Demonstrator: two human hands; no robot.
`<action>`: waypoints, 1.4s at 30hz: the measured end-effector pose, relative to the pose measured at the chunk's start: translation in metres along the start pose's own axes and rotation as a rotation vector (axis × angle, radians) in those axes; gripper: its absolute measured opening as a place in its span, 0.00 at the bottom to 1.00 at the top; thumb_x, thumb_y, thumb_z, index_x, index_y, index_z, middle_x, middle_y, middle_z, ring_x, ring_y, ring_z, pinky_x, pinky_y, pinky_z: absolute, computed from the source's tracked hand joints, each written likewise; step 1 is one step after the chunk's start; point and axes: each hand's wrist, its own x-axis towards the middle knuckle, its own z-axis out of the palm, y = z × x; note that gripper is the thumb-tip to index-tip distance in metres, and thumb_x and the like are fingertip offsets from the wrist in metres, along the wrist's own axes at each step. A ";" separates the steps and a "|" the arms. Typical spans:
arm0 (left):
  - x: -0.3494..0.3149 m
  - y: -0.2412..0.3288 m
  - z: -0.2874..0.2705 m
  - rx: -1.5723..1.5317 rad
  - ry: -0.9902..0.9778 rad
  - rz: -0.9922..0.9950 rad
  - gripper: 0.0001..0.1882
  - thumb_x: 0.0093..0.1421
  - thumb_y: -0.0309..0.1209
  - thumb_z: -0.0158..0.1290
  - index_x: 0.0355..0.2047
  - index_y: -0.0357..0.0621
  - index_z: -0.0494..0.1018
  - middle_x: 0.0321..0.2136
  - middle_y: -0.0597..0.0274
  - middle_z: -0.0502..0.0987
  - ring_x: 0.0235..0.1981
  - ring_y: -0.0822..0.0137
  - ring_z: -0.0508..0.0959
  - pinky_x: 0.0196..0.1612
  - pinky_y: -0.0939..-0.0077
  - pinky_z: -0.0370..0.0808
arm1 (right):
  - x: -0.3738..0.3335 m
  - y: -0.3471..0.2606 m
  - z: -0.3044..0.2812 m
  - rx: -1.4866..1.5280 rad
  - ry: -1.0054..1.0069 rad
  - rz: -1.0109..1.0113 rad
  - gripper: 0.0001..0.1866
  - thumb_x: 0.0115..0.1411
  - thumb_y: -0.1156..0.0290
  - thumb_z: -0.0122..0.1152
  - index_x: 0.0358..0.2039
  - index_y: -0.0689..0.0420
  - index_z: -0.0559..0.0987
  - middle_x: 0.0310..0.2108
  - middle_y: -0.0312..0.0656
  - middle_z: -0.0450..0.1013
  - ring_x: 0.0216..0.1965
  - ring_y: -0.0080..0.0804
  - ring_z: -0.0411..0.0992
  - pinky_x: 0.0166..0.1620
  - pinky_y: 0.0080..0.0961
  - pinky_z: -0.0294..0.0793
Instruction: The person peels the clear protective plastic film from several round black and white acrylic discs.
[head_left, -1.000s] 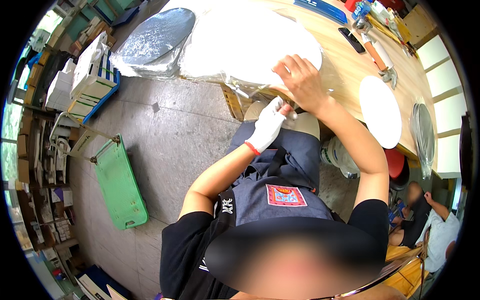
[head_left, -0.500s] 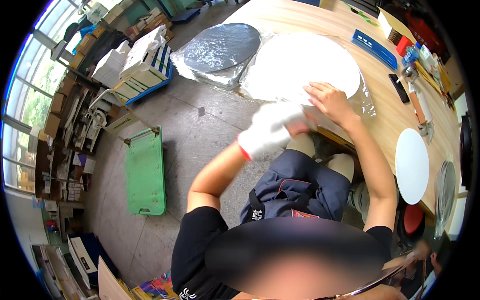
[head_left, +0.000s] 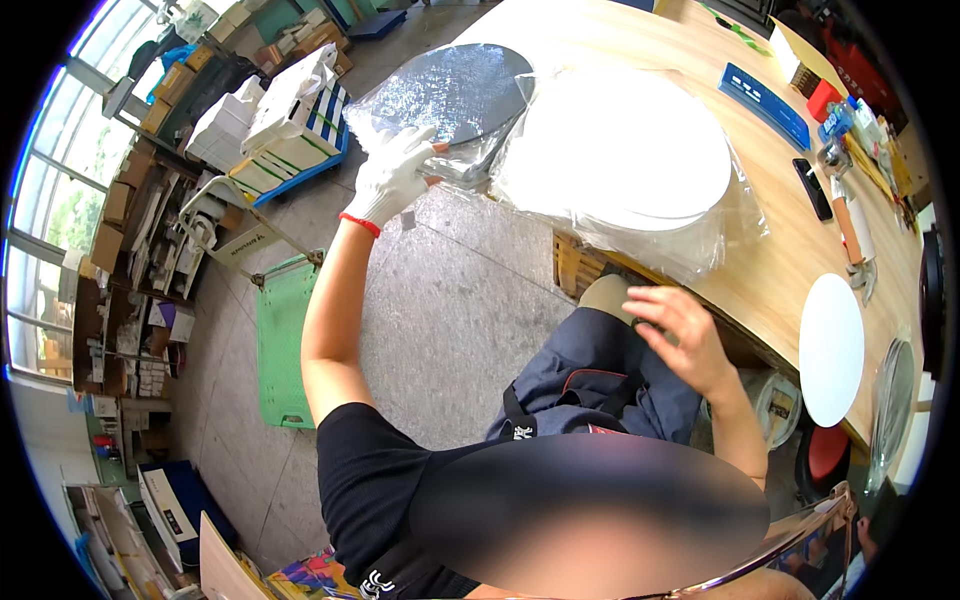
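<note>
My left hand (head_left: 395, 178) wears a white glove with a red cuff and bare fingertips. It reaches to the near left edge of a dark round disc (head_left: 455, 95), which lies in clear plastic wrap at the table's left end. Its fingers are apart at the wrap; whether they press on it I cannot tell. Beside it lies a stack of white round discs (head_left: 625, 150) on crumpled clear plastic film (head_left: 700, 250). Over my lap, off the table's near edge, my bare right hand (head_left: 682, 338) hovers with fingers spread and nothing in them.
On the wooden table (head_left: 770, 235) are a blue box (head_left: 765, 105), a black phone-like object (head_left: 812, 190), a hammer (head_left: 855, 235) and a single white disc (head_left: 832, 350). A green platform cart (head_left: 285, 350) stands on the floor at left; a loaded blue trolley (head_left: 305, 180) is behind.
My left hand has swung left from before the white discs to the dark disc. My right hand has left the white discs and drawn back over my lap.
</note>
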 end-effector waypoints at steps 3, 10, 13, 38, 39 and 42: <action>0.009 0.000 0.009 -0.124 0.002 0.066 0.11 0.51 0.33 0.64 0.36 0.48 0.79 0.52 0.61 0.77 0.52 0.58 0.75 0.54 0.65 0.71 | -0.015 -0.005 0.018 -0.070 -0.012 -0.053 0.14 0.55 0.75 0.63 0.43 0.55 0.81 0.46 0.40 0.77 0.46 0.40 0.76 0.50 0.36 0.74; 0.032 -0.039 0.017 -0.626 -0.160 -0.311 0.17 0.57 0.23 0.48 0.46 0.38 0.79 0.44 0.58 0.81 0.44 0.69 0.78 0.50 0.79 0.72 | -0.060 0.000 0.048 0.118 -0.080 0.075 0.12 0.55 0.75 0.63 0.42 0.53 0.82 0.38 0.38 0.80 0.39 0.37 0.78 0.43 0.32 0.75; 0.032 -0.073 0.035 -0.902 0.010 -0.424 0.13 0.61 0.26 0.53 0.45 0.37 0.79 0.40 0.63 0.81 0.42 0.73 0.78 0.48 0.80 0.72 | -0.071 -0.001 0.055 0.137 -0.102 0.094 0.11 0.56 0.73 0.62 0.41 0.53 0.82 0.36 0.37 0.80 0.37 0.36 0.78 0.41 0.32 0.75; 0.210 0.050 -0.046 -1.659 0.560 -0.512 0.14 0.66 0.28 0.46 0.48 0.30 0.70 0.46 0.46 0.76 0.50 0.52 0.77 0.56 0.61 0.75 | -0.037 0.159 -0.093 -0.042 0.904 0.729 0.27 0.64 0.65 0.60 0.61 0.59 0.65 0.58 0.50 0.66 0.51 0.35 0.72 0.52 0.26 0.74; 0.216 0.020 -0.026 -1.549 0.501 -0.361 0.14 0.66 0.27 0.44 0.47 0.31 0.72 0.45 0.48 0.77 0.47 0.56 0.79 0.52 0.66 0.77 | -0.024 0.158 -0.096 0.216 0.832 0.846 0.28 0.63 0.66 0.61 0.61 0.59 0.65 0.56 0.50 0.68 0.49 0.34 0.74 0.50 0.26 0.75; 0.234 -0.039 0.019 -0.676 0.494 -0.031 0.15 0.63 0.33 0.51 0.45 0.36 0.76 0.41 0.49 0.80 0.44 0.56 0.79 0.48 0.68 0.76 | 0.006 0.163 -0.101 0.779 0.533 0.958 0.29 0.61 0.69 0.63 0.61 0.59 0.66 0.49 0.48 0.74 0.43 0.31 0.77 0.46 0.25 0.78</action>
